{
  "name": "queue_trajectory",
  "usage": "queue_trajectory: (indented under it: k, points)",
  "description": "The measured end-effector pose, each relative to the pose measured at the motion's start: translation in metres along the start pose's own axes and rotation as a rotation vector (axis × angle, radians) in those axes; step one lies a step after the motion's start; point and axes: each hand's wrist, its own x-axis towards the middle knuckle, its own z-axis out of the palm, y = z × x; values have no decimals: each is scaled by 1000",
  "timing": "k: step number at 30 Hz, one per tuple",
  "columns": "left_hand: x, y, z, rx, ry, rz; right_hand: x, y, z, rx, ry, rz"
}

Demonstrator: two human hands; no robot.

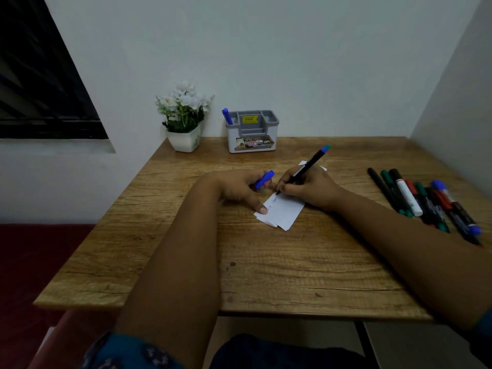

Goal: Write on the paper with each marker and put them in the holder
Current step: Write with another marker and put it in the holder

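Right now, near the middle of the frame, the right hand (pixel 314 189) is gripping a black marker (pixel 306 167) and pressing its tip onto the paper (pixel 286 211). The marker's long axis is running diagonally, its tip pointing down toward the lower left and its blue-green back end sticking up toward the upper right. The paper is lying on the wooden table (pixel 186 249), its long side slanting from lower left to upper right, with a few handwritten letters showing along its left edge; they are too small to read fully.

The left hand (pixel 239 189) is lying just to the left of the right hand, its fingers curled around a blue cap (pixel 265 179) while the thumb is pressing down on the lower left corner of the paper. The cap is pointing toward the upper right.

At the back of the table, above the hands in the frame, a grey and white holder (pixel 251 135) is standing against the wall, with one blue marker (pixel 227 116) standing in its left compartment, leaning slightly to the left. Left of the holder, a white pot of white flowers (pixel 183 115) is sitting at the table's back corner.

At the right of the frame, a bunch of markers (pixel 423 201) is lying on the table, side by side, their long axes running from upper left to lower right.
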Motion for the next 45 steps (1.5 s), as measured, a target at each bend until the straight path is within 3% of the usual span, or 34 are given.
queue_trajectory:
  k: [17, 33, 35, 40, 45]
  points:
    - [-2, 2, 1, -31, -11, 8, 2, 4, -1, 47, 48, 6]
    - [-2, 2, 0, 17, 7, -5, 3, 3, 0, -58, 5, 16]
    - [-3, 2, 0, 5, 8, -5, 4, 3, 1, 45, 25, 49]
    - [-5, 4, 2, -101, -50, 29, 10, 2, -9, 797, 126, 275]
    - [3, 10, 8, -65, 163, 71, 12, 6, -9, 983, 34, 281]
